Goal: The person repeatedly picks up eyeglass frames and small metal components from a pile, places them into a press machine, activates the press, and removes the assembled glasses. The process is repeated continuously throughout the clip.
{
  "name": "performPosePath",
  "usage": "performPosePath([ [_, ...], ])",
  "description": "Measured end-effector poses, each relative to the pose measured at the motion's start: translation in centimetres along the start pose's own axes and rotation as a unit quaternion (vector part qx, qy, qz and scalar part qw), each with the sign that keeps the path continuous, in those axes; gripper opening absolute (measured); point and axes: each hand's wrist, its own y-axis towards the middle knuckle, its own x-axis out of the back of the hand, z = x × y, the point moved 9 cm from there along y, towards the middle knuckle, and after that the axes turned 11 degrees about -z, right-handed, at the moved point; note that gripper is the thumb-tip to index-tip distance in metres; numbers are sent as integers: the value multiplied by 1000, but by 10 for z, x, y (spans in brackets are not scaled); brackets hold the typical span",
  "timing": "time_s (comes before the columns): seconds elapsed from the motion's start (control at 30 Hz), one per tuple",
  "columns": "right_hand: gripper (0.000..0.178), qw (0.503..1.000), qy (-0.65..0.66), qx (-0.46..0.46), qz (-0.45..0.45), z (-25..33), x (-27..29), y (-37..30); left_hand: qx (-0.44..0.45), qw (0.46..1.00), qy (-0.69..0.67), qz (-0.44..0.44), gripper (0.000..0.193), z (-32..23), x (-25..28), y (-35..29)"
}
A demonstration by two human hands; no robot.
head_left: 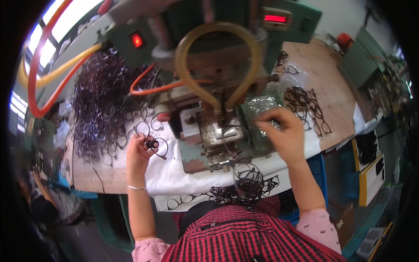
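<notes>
My left hand (140, 153) is closed on a dark eyeglass frame (163, 153), with one round rim sticking out beside the fingers. In the middle, a bench press (192, 161) with a metal fixture stands before me. Another dark eyeglass frame (249, 136) lies at the fixture, under the tool head. Just right of it, my right hand (283, 131) hovers with thumb and forefinger brought close in a pinch. Whatever sits between those fingertips, if anything, is too small to make out. A heap of eyeglass frames (248, 181) lies at the near edge, below the press.
A large pile of dark frames (98, 100) covers the left of the table. More frames (305, 102) lie at the right, near shiny metal chips (264, 104). A yellowish hose (183, 52) loops before the press, and orange tubing (32, 83) hangs at the left.
</notes>
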Motion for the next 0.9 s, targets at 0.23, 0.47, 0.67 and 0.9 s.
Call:
performPosePath([
  [0.23, 40, 994, 78, -59, 54, 0, -60, 5, -201, 966, -157, 48, 8, -48, -72, -69],
  [0.47, 39, 958, 239, -155, 20, 7, -73, -11, -516, 854, -9, 63, 9, -142, -169, -144],
  [0.67, 32, 976, 189, -63, 83, 12, -44, -20, -572, 812, 66, 90, 6, -122, -179, -180],
  [0.9, 15, 896, -409, 155, -80, -70, 25, -9, -764, 501, 305, 271, 19, -62, -221, -226],
])
